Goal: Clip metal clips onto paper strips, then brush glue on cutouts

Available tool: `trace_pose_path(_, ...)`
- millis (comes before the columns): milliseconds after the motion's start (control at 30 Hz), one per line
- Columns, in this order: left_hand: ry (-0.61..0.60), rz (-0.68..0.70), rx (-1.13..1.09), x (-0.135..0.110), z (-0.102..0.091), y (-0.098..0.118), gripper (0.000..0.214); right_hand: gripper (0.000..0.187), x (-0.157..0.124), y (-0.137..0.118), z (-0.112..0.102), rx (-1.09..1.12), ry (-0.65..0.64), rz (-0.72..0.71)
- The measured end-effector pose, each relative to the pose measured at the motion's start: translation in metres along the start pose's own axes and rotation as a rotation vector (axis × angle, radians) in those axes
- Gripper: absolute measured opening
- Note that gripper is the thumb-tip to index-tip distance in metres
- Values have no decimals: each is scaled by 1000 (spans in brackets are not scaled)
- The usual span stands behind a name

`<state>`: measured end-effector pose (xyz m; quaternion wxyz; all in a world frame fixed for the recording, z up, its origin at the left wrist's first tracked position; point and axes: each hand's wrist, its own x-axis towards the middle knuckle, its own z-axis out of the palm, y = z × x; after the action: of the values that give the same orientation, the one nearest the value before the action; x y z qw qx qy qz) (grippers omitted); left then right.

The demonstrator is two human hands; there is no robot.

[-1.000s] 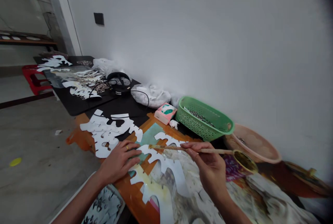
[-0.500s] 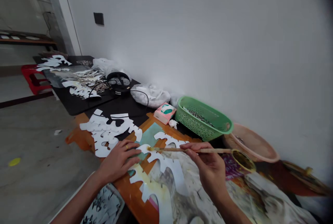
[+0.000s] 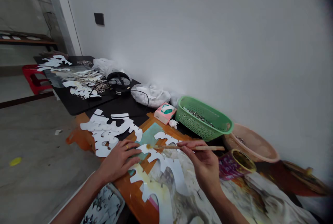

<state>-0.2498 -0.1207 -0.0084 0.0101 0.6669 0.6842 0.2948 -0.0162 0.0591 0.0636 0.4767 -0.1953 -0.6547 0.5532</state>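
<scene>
My right hand [image 3: 206, 168] pinches a thin wooden-handled brush [image 3: 215, 148], its tip pointing left over a white notched cut-out [image 3: 169, 163]. A yellow-brown wet spot shows on that cut-out near the brush tip. My left hand [image 3: 122, 158] lies flat, fingers stretched out, at the left end of the same cut-out; it wears a ring. In front lies another white cut-out [image 3: 156, 186] with yellowish smears. A further white cut-out [image 3: 166, 136] lies behind. Right of my right hand stands an open purple tin [image 3: 229, 166] with a yellowish inside.
A green basket [image 3: 203, 130] holds metal pieces beside a pink basin [image 3: 256, 146]. A tissue box [image 3: 165, 112] stands left of them. White cut-outs [image 3: 104, 130] are piled on the left, with a black headset [image 3: 119, 82] and plastic bags [image 3: 151, 95] beyond.
My right hand and the brush have shifted slightly left, and the tip has come off the yellow-brown spot, which now shows. My left hand has stayed in place.
</scene>
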Motion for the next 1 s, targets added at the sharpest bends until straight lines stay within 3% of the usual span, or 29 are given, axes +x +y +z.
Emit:
trace_pose_path(333,5,1,-2,1,0,1,28,16,-2,-9,-9,-34,-46,9)
trace_pose_path(1000,-31,-14,-2,0,0,0,30,14,-10,-20,-37,-103,23,-23)
